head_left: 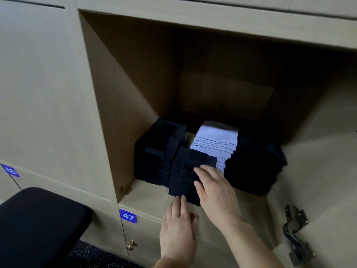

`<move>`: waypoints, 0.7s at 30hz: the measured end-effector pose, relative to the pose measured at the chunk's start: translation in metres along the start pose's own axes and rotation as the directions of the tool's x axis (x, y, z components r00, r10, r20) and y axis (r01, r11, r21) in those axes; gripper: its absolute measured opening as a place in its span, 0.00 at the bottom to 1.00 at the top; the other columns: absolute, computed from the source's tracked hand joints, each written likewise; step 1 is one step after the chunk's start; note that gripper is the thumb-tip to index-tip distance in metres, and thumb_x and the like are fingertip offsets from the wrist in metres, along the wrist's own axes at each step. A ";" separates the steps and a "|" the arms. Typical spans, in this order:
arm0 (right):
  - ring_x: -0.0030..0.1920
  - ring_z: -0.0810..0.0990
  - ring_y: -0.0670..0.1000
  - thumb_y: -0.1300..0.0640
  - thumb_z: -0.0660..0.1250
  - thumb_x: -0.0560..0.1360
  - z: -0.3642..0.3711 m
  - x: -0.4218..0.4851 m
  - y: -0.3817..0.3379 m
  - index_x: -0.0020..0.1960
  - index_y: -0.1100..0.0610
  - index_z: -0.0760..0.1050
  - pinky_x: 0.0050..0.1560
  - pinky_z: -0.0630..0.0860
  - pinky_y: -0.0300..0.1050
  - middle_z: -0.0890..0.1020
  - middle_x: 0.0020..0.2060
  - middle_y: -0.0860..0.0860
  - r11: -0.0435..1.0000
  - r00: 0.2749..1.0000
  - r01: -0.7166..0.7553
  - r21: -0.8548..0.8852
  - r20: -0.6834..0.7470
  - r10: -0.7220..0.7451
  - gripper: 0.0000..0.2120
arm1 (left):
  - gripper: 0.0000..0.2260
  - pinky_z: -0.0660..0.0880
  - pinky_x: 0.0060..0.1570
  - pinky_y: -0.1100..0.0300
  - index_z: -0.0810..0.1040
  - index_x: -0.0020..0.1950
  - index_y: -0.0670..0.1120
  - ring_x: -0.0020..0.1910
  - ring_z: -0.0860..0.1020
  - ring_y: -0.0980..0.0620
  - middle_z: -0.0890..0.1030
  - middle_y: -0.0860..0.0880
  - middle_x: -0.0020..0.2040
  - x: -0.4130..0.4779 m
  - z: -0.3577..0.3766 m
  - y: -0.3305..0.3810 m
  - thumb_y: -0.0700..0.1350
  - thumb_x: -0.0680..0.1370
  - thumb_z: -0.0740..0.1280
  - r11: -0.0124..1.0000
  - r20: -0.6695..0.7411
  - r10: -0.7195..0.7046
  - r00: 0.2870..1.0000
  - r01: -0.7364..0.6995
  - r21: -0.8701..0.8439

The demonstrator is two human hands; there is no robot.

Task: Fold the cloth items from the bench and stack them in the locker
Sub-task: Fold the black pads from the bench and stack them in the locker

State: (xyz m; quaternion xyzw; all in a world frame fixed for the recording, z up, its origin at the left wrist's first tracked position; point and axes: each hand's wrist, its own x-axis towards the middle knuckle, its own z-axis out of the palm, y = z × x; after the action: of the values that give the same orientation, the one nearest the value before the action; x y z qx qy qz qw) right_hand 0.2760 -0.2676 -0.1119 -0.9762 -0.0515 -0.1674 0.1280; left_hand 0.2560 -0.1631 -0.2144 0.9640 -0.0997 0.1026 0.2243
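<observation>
Right hand (pixel 215 191) lies flat, fingers straight, on a stack of dark folded cloths (pixel 184 176) at the front of the open locker (pixel 116 113). The left hand (pixel 177 231), fingers extended, touches the stack's near edge. The stack's long axis runs front to back, beside a white pile (pixel 216 144).

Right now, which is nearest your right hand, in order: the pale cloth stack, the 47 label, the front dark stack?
1. The front dark stack, under the right hand.
2. The pale cloth stack, just behind.
3. The 47 label, lower left, below the locker opening.
</observation>
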 end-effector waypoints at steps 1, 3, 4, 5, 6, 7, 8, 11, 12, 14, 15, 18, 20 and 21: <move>0.67 0.71 0.50 0.53 0.60 0.81 0.002 0.002 0.001 0.70 0.54 0.71 0.63 0.72 0.45 0.73 0.66 0.47 1.000 1.000 -0.006 0.005 0.003 0.006 0.18 | 0.29 0.82 0.38 0.59 0.82 0.58 0.43 0.45 0.85 0.50 0.84 0.47 0.52 0.002 0.002 -0.002 0.57 0.62 0.76 1.000 -0.025 0.001 1.000 -0.001 0.004; 0.69 0.67 0.48 0.52 0.56 0.82 0.004 0.007 0.001 0.72 0.53 0.68 0.65 0.69 0.43 0.70 0.69 0.46 1.000 1.000 -0.014 0.006 0.027 0.014 0.19 | 0.25 0.82 0.40 0.59 0.81 0.58 0.43 0.46 0.85 0.50 0.84 0.47 0.52 0.008 0.004 -0.005 0.57 0.69 0.64 1.000 -0.033 0.010 0.999 -0.009 0.005; 0.70 0.66 0.48 0.51 0.55 0.82 0.004 0.010 0.002 0.73 0.52 0.67 0.66 0.68 0.42 0.69 0.70 0.45 1.000 0.999 -0.017 0.003 0.035 0.017 0.20 | 0.25 0.82 0.40 0.59 0.82 0.58 0.43 0.46 0.85 0.50 0.84 0.47 0.52 0.010 0.004 -0.005 0.57 0.70 0.58 1.000 0.016 0.008 1.000 -0.008 -0.003; 0.70 0.66 0.48 0.51 0.55 0.82 0.005 0.012 0.002 0.73 0.52 0.66 0.66 0.68 0.42 0.68 0.70 0.45 1.000 0.999 -0.022 0.002 0.038 0.022 0.20 | 0.26 0.81 0.39 0.60 0.82 0.58 0.44 0.46 0.85 0.51 0.84 0.48 0.52 0.012 0.004 -0.005 0.56 0.70 0.56 1.000 0.055 -0.001 0.998 0.001 -0.002; 0.70 0.66 0.48 0.51 0.54 0.82 0.005 0.015 0.003 0.73 0.52 0.66 0.66 0.67 0.41 0.68 0.70 0.45 1.000 0.999 -0.027 0.000 0.038 0.027 0.20 | 0.27 0.81 0.39 0.61 0.83 0.57 0.44 0.46 0.85 0.52 0.85 0.49 0.51 0.015 0.003 -0.004 0.56 0.70 0.55 1.000 0.080 -0.009 0.997 0.009 0.004; 0.70 0.66 0.48 0.51 0.54 0.82 0.005 0.017 0.004 0.73 0.52 0.66 0.66 0.67 0.41 0.68 0.70 0.45 1.000 0.999 -0.030 -0.005 0.036 0.031 0.20 | 0.27 0.81 0.38 0.62 0.83 0.57 0.45 0.46 0.85 0.52 0.85 0.49 0.51 0.017 0.003 -0.004 0.56 0.70 0.55 1.000 0.095 -0.014 0.995 0.013 0.003; 0.69 0.66 0.47 0.51 0.54 0.82 0.006 0.019 0.004 0.73 0.51 0.66 0.65 0.68 0.41 0.68 0.69 0.44 0.999 0.999 -0.035 -0.010 0.040 0.036 0.20 | 0.27 0.81 0.38 0.62 0.84 0.57 0.45 0.46 0.85 0.52 0.85 0.49 0.51 0.019 0.002 -0.005 0.56 0.70 0.55 1.000 0.102 -0.011 0.995 0.011 0.007; 0.67 0.68 0.48 0.50 0.54 0.82 0.009 0.023 0.006 0.72 0.51 0.66 0.63 0.70 0.41 0.69 0.68 0.45 0.999 0.998 -0.043 -0.022 0.044 0.044 0.19 | 0.25 0.81 0.37 0.62 0.84 0.57 0.45 0.45 0.85 0.52 0.84 0.49 0.51 0.020 0.004 -0.009 0.57 0.69 0.60 1.000 0.093 0.016 0.995 -0.018 0.024; 0.66 0.69 0.48 0.50 0.55 0.82 0.010 0.024 0.006 0.72 0.52 0.67 0.62 0.71 0.41 0.70 0.67 0.45 0.999 0.998 -0.047 -0.025 0.037 0.048 0.19 | 0.25 0.81 0.37 0.62 0.84 0.57 0.45 0.44 0.85 0.52 0.84 0.49 0.51 0.021 0.005 -0.011 0.58 0.67 0.67 0.998 0.064 0.037 0.997 -0.040 0.041; 0.64 0.72 0.50 0.51 0.57 0.81 0.012 0.024 0.005 0.70 0.53 0.70 0.59 0.73 0.43 0.72 0.64 0.47 0.998 0.998 -0.056 -0.019 0.016 0.057 0.18 | 0.30 0.80 0.36 0.63 0.84 0.57 0.46 0.44 0.85 0.53 0.84 0.50 0.51 0.021 0.004 -0.013 0.58 0.59 0.79 0.997 0.064 0.053 0.997 -0.056 0.051; 0.63 0.72 0.51 0.52 0.58 0.81 0.012 0.024 0.004 0.70 0.53 0.70 0.57 0.74 0.44 0.73 0.64 0.47 0.998 0.998 -0.060 -0.020 0.012 0.060 0.18 | 0.33 0.80 0.36 0.63 0.84 0.57 0.47 0.45 0.84 0.53 0.84 0.50 0.51 0.021 0.006 -0.014 0.57 0.56 0.81 0.997 0.057 0.060 0.997 -0.063 0.053; 0.63 0.72 0.51 0.52 0.57 0.82 0.012 0.023 0.002 0.71 0.54 0.70 0.58 0.73 0.44 0.72 0.65 0.48 0.998 0.998 -0.064 -0.030 0.023 0.065 0.19 | 0.31 0.80 0.39 0.64 0.84 0.57 0.48 0.46 0.84 0.55 0.84 0.52 0.51 0.022 0.005 -0.018 0.58 0.56 0.81 0.994 0.033 0.084 0.996 -0.086 0.065; 0.65 0.70 0.50 0.51 0.55 0.82 0.011 0.023 0.001 0.72 0.53 0.67 0.60 0.72 0.43 0.70 0.67 0.47 0.997 0.996 -0.072 -0.041 0.042 0.074 0.19 | 0.23 0.80 0.39 0.64 0.85 0.56 0.48 0.46 0.84 0.55 0.85 0.52 0.50 0.023 0.001 -0.020 0.57 0.65 0.74 0.993 0.026 0.106 0.994 -0.107 0.052; 0.66 0.68 0.49 0.51 0.53 0.82 0.010 0.023 0.000 0.73 0.52 0.65 0.61 0.71 0.42 0.68 0.68 0.46 0.996 0.995 -0.080 -0.048 0.058 0.082 0.20 | 0.20 0.80 0.40 0.64 0.85 0.56 0.48 0.46 0.84 0.55 0.85 0.51 0.50 0.023 -0.006 -0.021 0.57 0.69 0.67 0.994 0.056 0.097 0.994 -0.099 0.039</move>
State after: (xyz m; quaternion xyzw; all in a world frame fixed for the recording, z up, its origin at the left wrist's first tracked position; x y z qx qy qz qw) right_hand 0.3008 -0.2638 -0.1132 -0.9847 -0.0118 -0.1341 0.1106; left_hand 0.2824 -0.1458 -0.2120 0.9648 -0.1507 0.0894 0.1962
